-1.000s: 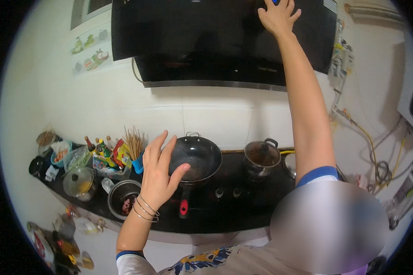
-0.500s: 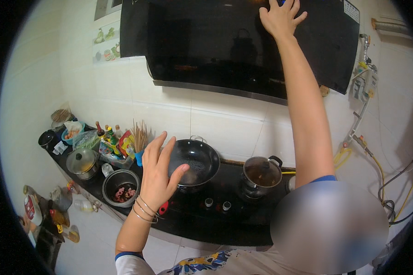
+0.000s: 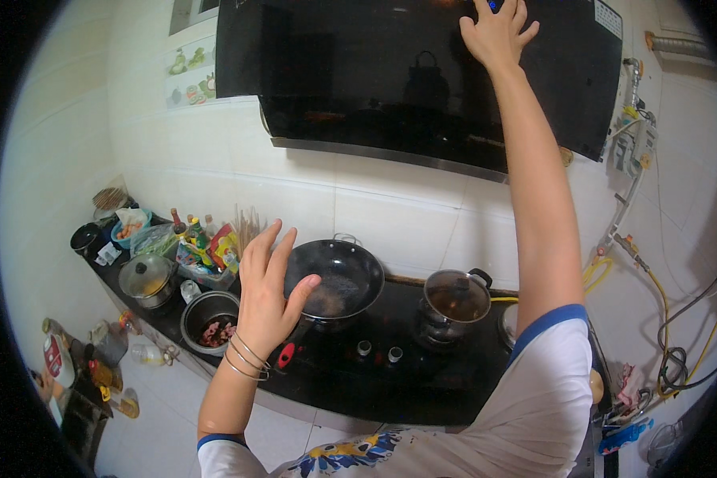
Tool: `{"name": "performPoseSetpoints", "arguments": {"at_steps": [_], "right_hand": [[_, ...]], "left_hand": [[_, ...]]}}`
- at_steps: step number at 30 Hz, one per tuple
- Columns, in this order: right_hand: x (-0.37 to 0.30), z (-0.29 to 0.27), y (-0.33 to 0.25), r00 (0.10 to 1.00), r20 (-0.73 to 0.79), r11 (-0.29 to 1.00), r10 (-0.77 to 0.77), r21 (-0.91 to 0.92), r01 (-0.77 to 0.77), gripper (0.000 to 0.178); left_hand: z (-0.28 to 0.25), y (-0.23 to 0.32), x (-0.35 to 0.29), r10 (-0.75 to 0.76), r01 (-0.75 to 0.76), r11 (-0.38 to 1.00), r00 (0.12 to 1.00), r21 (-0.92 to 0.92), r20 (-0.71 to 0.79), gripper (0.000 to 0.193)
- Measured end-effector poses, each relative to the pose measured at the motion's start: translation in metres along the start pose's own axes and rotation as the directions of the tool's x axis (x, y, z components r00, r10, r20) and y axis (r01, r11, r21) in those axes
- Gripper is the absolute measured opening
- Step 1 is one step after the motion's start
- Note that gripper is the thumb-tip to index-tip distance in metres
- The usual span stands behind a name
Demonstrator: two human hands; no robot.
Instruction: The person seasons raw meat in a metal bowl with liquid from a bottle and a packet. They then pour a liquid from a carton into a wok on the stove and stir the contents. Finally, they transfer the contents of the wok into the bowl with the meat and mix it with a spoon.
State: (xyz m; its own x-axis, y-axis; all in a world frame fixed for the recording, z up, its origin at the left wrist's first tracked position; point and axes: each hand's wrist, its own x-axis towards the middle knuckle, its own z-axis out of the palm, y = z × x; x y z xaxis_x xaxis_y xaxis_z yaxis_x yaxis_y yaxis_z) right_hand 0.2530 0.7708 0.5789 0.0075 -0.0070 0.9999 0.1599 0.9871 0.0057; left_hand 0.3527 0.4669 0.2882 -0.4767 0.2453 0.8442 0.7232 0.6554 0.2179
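Observation:
My right hand (image 3: 498, 33) reaches up to the front of a black range hood (image 3: 358, 88), its fingers spread beside a small blue light near the top edge. Nothing shows in that hand. My left hand (image 3: 268, 296), with bangles round the wrist, hovers empty with fingers apart, in front of the wok's left side. The black wok (image 3: 346, 279) sits on the stove (image 3: 350, 382) and has a faint haze in it. To its right a lidded pot (image 3: 456, 299) stands on the other burner. Left of my wrist, a dark pot holds pieces of meat (image 3: 217, 333).
A lidded steel pot (image 3: 147, 280), sauce bottles (image 3: 195, 231) and a blue bowl (image 3: 129, 229) crowd the left counter. Bottles and jugs (image 3: 88, 370) stand low at the left. Gas pipes and a yellow hose (image 3: 657, 295) run down the right wall.
My right hand has shifted slightly right along the hood, still at the blue light. My left hand has moved slightly up and left. The blurred patch over my right shoulder is gone.

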Motion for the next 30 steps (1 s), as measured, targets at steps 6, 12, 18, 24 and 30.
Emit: {"name": "performPoseSetpoints", "arguments": {"at_steps": [6, 12, 18, 24, 30], "right_hand": [[-0.002, 0.000, 0.012, 0.993, -0.048, 0.994, 0.107, -0.012, -0.108, 0.053], [-0.009, -0.003, 0.017, 0.998, 0.012, 0.998, 0.056, 0.004, -0.056, 0.053], [-0.003, -0.005, -0.007, 0.996, 0.090, 1.000, -0.009, -0.001, 0.010, 0.053], [0.002, -0.007, -0.013, 0.997, 0.063, 0.999, 0.042, 0.031, -0.044, 0.053], [-0.007, -0.009, 0.000, 1.000, 0.009, 0.999, 0.016, 0.050, -0.017, 0.057]], "left_hand": [[-0.005, -0.001, -0.003, -0.002, 0.002, 1.000, 1.000, -0.002, 0.005, 0.055], [-0.006, 0.000, -0.005, 0.006, -0.006, 1.000, 1.000, 0.003, 0.010, 0.055], [-0.006, 0.004, -0.005, 0.002, -0.002, 1.000, 1.000, 0.001, 0.020, 0.055], [-0.008, 0.002, -0.008, -0.004, 0.004, 1.000, 1.000, 0.008, 0.014, 0.055], [-0.006, 0.001, -0.008, 0.008, -0.008, 1.000, 1.000, 0.008, 0.003, 0.055]]}}
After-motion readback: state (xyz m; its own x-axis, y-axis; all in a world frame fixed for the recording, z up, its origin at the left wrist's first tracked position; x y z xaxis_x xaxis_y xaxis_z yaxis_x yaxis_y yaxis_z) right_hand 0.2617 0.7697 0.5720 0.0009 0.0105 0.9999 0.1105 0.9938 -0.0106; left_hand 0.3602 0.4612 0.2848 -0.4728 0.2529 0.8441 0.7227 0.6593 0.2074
